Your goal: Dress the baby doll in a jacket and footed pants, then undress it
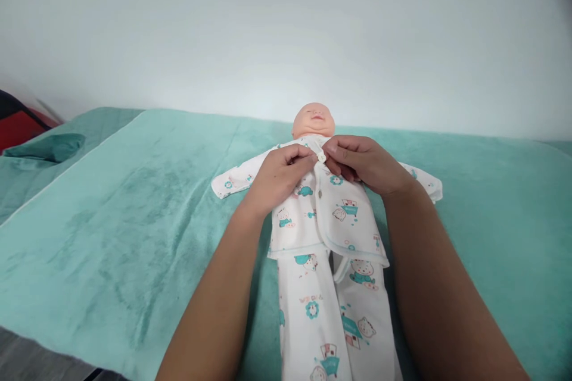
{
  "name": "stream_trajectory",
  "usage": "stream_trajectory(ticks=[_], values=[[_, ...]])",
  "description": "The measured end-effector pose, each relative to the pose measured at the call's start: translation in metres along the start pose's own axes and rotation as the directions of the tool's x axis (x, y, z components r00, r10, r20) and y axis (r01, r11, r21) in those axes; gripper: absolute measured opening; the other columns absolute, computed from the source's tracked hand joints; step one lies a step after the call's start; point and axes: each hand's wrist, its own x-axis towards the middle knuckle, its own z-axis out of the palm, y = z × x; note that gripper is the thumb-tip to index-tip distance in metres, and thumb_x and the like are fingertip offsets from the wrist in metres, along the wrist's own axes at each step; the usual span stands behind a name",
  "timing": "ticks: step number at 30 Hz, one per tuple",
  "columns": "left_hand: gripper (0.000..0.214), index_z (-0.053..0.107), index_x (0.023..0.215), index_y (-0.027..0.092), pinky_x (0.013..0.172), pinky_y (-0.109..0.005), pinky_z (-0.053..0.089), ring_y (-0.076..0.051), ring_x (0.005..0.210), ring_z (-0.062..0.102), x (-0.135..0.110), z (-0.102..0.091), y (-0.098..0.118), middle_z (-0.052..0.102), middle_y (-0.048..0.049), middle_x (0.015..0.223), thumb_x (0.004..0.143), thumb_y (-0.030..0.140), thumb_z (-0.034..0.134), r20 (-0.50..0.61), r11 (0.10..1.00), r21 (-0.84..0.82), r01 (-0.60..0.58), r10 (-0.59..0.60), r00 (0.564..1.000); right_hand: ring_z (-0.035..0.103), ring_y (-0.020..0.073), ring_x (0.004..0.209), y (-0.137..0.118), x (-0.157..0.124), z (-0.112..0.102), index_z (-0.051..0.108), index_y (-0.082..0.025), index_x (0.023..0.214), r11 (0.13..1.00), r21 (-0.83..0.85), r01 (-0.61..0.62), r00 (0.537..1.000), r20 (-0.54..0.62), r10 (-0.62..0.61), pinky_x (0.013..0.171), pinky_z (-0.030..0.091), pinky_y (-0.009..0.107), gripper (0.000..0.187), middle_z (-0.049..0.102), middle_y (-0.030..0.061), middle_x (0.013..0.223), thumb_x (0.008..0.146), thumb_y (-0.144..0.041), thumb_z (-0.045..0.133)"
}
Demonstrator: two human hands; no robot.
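Note:
A baby doll [314, 119] lies on its back in a white printed jacket [351, 220] and matching trousers [308, 321]. Both sleeves stretch out sideways. At the top of the jacket front, my left hand [283, 172] pinches the cloth edge beside a white button [321, 156]. On the button's other side, my right hand [364, 161] has its thumb and fingers closed on the opposite edge of the jacket. Whether the button sits in its hole cannot be made out. Lower down, the two front edges overlap, with another small fastening showing.
A soft green blanket [111, 238] with some creases covers the surface beneath the doll. Behind it rises a white wall [268, 36]. At the far left are a red and black item [20, 125] and a folded bit of green cloth [49, 147].

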Motion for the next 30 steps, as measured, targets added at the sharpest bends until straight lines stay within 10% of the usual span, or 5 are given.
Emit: stream_trajectory(ticks=[9, 18, 30], values=[[0.02, 0.067, 0.082, 0.017, 0.062, -0.024, 0.039, -0.011, 0.068, 0.052, -0.005, -0.023, 0.006, 0.059, 0.0003, 0.074, 0.084, 0.036, 0.062, 0.144, 0.986, 0.161, -0.044, 0.02, 0.989, 0.043, 0.0104, 0.052, -0.039, -0.016, 0.004, 0.052, -0.02, 0.062, 0.947, -0.299, -0.119, 0.992, -0.08, 0.099, 0.048, 0.032, 0.027, 0.051, 0.052, 0.0003, 0.059, 0.094, -0.059, 0.05], [0.019, 0.074, 0.09, 0.022, 0.068, -0.026, 0.042, -0.014, 0.079, 0.056, -0.01, -0.023, 0.009, 0.065, -0.0008, 0.092, 0.087, 0.032, 0.058, 0.329, 0.921, 0.326, -0.211, 0.099, 0.939, 0.042, 0.0124, 0.047, -0.066, -0.056, 0.047, 0.046, -0.022, 0.058, 0.583, -0.75, -0.313, 0.948, -0.213, 0.235, 0.043, 0.025, 0.03, 0.034, 0.056, 0.0001, 0.056, 0.083, -0.038, 0.062], [0.012, 0.074, 0.081, 0.022, 0.064, -0.025, 0.041, -0.012, 0.076, 0.054, -0.013, -0.014, 0.01, 0.061, 0.0005, 0.088, 0.082, 0.032, 0.067, 0.345, 0.909, 0.319, -0.267, 0.151, 0.926, 0.039, 0.0091, 0.052, -0.023, -0.07, 0.032, 0.053, -0.02, 0.066, 0.98, -0.047, -0.194, 0.952, -0.252, 0.176, 0.048, 0.029, 0.025, 0.034, 0.044, -0.005, 0.056, 0.088, -0.045, 0.063]])
